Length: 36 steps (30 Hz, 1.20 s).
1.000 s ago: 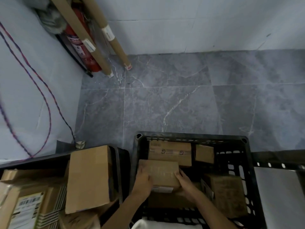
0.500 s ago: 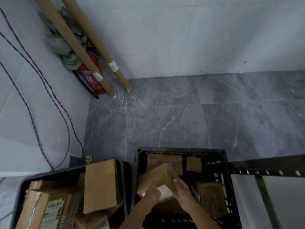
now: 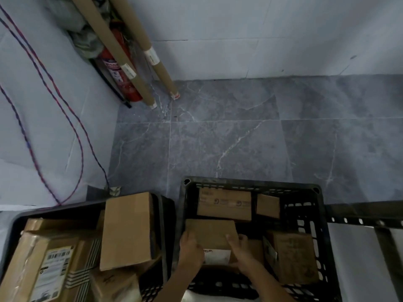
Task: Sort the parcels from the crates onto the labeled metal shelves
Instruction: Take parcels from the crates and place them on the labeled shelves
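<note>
Change since earlier: box [image 3: 212, 234] has gone from tilted, with one corner raised, to nearly level; the left grip [image 3: 190, 250] has shifted from the near edge to the left side.
Left grip: fingers curled round the left edge of the box, clamping it from that side.
Right grip [image 3: 241, 250]: thumb on the top face, fingers wrapped at the right edge. We judge the two-sided hold is chosen to keep the box level and steady.
Box location: over the near-left part of the black crate [image 3: 250, 184], above the other parcels. We cannot tell whether it has been lifted clear or rests on them.
White label [image 3: 217, 256]: faces up at the near edge, between the two wrists. We judge it is turned this way for reading. Its print is too blurred to make out.
Remaining contents: a long box [image 3: 224, 204] and a small box [image 3: 267, 205] at the far wall, and a larger box [image 3: 292, 258] on the right.
Metal shelf [image 3: 359, 221]: just beside the black crate on the right. No shelf labels are visible.
Grey crate [image 3: 54, 211]: on the left, holding more parcels.
Step in hand: we judge it to be reading the label, then carrying the box to its shelf.
</note>
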{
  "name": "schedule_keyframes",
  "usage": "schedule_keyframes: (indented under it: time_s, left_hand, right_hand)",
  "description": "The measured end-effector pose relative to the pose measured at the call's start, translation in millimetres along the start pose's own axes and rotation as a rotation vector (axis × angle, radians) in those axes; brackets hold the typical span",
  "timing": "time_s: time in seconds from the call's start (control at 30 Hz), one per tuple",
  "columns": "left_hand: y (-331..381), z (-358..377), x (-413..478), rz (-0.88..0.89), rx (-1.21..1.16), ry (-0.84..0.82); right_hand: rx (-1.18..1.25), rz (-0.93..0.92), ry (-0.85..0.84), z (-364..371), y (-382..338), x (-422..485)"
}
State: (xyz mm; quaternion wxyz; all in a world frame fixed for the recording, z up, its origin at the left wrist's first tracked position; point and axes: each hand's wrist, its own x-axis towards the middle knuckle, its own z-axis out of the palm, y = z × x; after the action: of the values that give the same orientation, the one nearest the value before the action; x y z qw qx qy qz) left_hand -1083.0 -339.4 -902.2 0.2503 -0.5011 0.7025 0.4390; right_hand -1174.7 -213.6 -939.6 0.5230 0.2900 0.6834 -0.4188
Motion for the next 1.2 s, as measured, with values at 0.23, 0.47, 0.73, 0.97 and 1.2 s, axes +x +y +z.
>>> schedule_keyframes:
  time_s: [0.23,0.47,0.73,0.97,1.2]
  left_hand:
    - [28,1,-15,-0.120,-0.141,-0.049]
    - [84,-80,-89,0.116,-0.465,0.056]
    - [257,-266,-258,0.583,-0.557,0.235]
    - [405,-426,-449,0.997,-0.684,0.445]
    - [469,-523,-628,1.396,-0.797,0.597]
  right_hand:
    - [0.222,0.020,-0.051,-39,-9,-13]
    - [0.121,-0.221,-0.013,-83,-96,-132]
    - [0.172,-0.706,-0.078,-115,-260,-386]
    - [0.216,-1.187,-0.084,-144,-378,-655]
    - [0.244,-1.612,-0.136,-166,-404,-862]
